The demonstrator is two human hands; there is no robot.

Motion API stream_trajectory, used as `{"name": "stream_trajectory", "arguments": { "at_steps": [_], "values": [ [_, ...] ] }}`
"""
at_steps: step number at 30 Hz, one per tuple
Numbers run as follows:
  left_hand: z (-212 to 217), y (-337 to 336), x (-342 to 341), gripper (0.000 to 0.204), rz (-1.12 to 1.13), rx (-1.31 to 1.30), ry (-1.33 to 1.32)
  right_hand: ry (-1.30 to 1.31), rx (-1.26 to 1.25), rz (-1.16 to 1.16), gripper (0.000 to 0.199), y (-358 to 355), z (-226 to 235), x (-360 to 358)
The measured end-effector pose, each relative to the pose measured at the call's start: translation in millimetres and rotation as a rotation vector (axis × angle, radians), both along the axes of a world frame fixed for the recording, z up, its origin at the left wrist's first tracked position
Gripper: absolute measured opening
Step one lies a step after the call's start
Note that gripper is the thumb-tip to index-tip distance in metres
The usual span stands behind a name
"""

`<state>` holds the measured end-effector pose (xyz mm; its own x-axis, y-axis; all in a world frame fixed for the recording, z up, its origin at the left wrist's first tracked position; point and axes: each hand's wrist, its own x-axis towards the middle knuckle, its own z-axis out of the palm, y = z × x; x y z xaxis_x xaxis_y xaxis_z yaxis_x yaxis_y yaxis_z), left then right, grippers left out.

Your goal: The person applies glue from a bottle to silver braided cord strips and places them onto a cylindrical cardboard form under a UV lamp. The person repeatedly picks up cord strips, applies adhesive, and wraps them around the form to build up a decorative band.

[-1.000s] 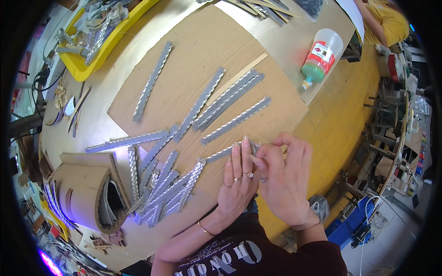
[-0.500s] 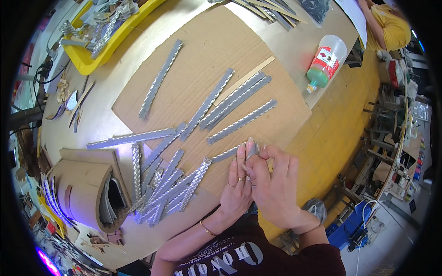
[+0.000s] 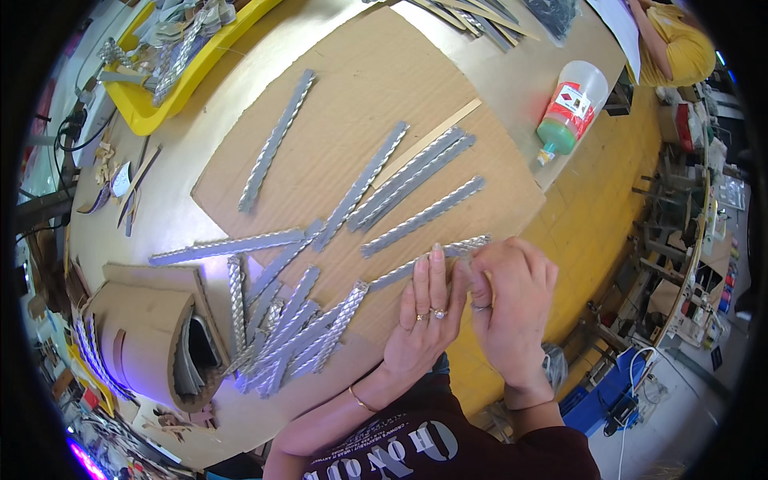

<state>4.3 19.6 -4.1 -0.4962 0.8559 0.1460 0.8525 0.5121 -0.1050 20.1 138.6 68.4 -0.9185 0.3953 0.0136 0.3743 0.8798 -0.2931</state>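
Since a moment ago, both my hands stayed put: left hand (image 3: 422, 320) flat on silver strip (image 3: 428, 262), right hand (image 3: 509, 300) pinching it near cardboard sheet (image 3: 352, 104)'s edge.

Long silver corrugated cardboard strip (image 3: 400, 272), lying flat on brown cardboard sheet, slanting up to the right, near end under fingers

A glue bottle (image 3: 570, 108) lies on its side on the bench (image 3: 596, 216), at the far right, just past the cardboard sheet's (image 3: 376, 120) corner. Its body is translucent white, with a green cap end pointing toward the person. A red label (image 3: 570, 104) with a white patch wraps its middle.
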Motion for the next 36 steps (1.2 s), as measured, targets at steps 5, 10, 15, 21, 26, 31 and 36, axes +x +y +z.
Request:
{"name": "stream_trajectory", "arguments": {
  "at_steps": [5, 10, 15, 21, 26, 31, 36],
  "values": [
    [1.3, -1.8, 0.3, 0.041, -0.016, -0.037, -0.029, 0.129, -0.192, -0.025, 0.020, -6.7, -8.5, 2.8],
    [3.8, -3.9, 1.1, 0.047, -0.036, -0.098, -0.062, 0.287, -0.132, 0.169, 0.022, -4.0, -27.1, 10.7],
    [3.7, -2.1, 1.9, 0.046, -0.013, -0.076, -0.021, 0.326, -0.114, 0.207, 0.020, -2.8, -33.7, 21.9],
    [-0.1, 1.4, 2.2, 0.040, 0.003, -0.067, 0.049, 0.508, -0.359, -0.134, 0.023, -0.8, -44.8, 17.1],
    [-4.2, 4.2, 1.1, 0.032, 0.020, -0.004, 0.082, 0.566, -0.685, -0.428, 0.037, -0.8, -53.8, 9.6],
    [-3.1, 3.1, 0.7, 0.030, 0.008, -0.005, 0.080, 0.631, -0.654, -0.409, 0.037, -0.9, -58.2, 6.8],
    [-0.3, 1.6, 0.8, 0.033, 0.005, -0.052, 0.065, 0.632, -0.653, -0.421, 0.037, -2.6, -61.6, 7.3]
  ]
}}
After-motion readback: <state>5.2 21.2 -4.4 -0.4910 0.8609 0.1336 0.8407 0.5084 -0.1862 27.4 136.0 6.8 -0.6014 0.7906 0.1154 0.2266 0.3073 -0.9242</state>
